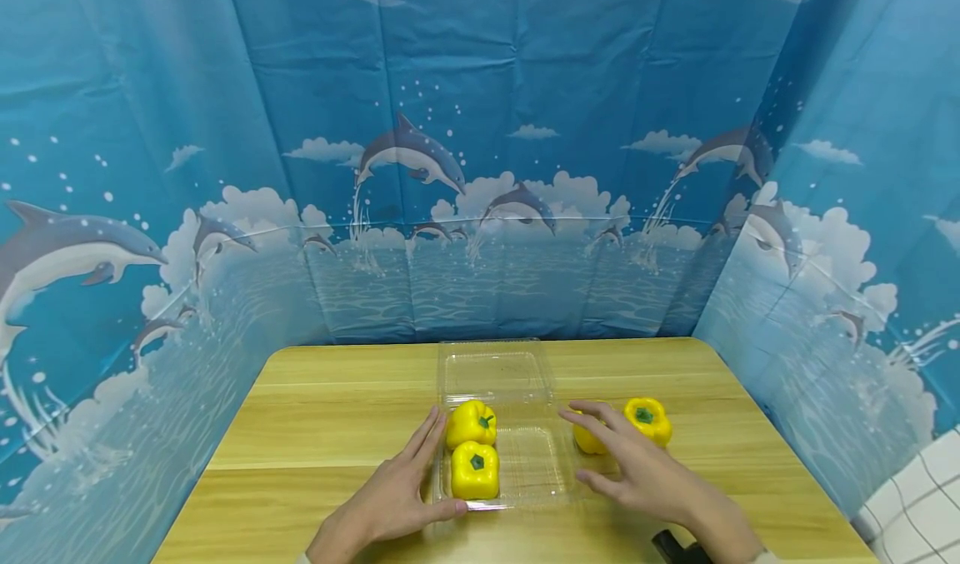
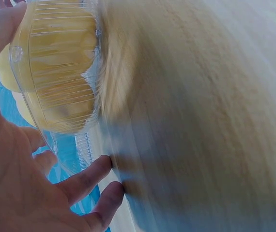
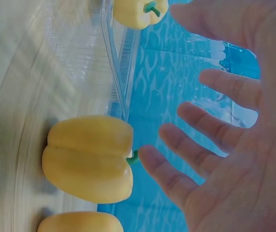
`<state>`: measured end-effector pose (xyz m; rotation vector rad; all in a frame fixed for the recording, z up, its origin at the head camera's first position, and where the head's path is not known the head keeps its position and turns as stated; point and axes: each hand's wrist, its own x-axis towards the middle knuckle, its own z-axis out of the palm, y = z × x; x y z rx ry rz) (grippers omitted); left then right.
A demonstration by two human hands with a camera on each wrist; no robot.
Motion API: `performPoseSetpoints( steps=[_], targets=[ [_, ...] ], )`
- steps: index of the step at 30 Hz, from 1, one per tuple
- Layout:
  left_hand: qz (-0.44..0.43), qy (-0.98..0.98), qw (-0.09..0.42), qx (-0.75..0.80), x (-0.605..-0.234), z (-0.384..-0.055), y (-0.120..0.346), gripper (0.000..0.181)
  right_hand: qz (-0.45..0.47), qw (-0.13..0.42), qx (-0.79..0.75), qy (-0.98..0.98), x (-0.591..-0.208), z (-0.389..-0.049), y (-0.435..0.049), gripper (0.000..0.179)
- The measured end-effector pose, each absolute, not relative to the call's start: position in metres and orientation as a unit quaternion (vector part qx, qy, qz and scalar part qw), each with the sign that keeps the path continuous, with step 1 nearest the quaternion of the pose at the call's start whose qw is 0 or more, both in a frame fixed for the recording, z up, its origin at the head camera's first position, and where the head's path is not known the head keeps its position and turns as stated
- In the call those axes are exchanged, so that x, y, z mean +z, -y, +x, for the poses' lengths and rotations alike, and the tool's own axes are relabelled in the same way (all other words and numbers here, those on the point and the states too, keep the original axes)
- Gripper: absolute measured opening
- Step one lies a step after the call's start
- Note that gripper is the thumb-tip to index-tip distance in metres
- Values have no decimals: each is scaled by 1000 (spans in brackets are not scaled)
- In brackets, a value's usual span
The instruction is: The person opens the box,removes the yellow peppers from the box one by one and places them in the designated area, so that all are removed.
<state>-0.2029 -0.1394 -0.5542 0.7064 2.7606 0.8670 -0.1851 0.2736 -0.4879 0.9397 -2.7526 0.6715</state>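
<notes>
A clear plastic clamshell box (image 1: 528, 464) lies unfolded on the table, its lid (image 1: 495, 374) laid back. Two yellow bell peppers with green stems, one behind (image 1: 471, 422) and one in front (image 1: 475, 474), fill the left side of its base. Along the box's left side rests my left hand (image 1: 397, 493), fingers extended and thumb at the front corner. Right of the box, my right hand (image 1: 648, 468) hovers with spread fingers beside another pepper (image 3: 89, 159), holding nothing; it partly hides this pepper in the head view. A further pepper (image 1: 647, 421) sits just to the right.
The wooden table (image 1: 300, 431) has rounded back corners. Behind and around it hangs a blue curtain (image 1: 465, 281) printed with dolphins. A black object (image 1: 678, 547) shows beside my right wrist at the bottom edge. White tiles (image 1: 915, 497) appear at the lower right.
</notes>
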Motion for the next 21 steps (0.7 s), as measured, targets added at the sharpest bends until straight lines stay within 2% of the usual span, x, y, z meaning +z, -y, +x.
performPoseSetpoints(
  steps=[9,21],
  targets=[
    [236,-926,79,284,-554,-202,139,127,330,74,226,913,-490,-186,-268,84],
    [236,-926,79,285,-553,-202,139,128,334,41,233,912,-488,-187,-257,79]
  ],
)
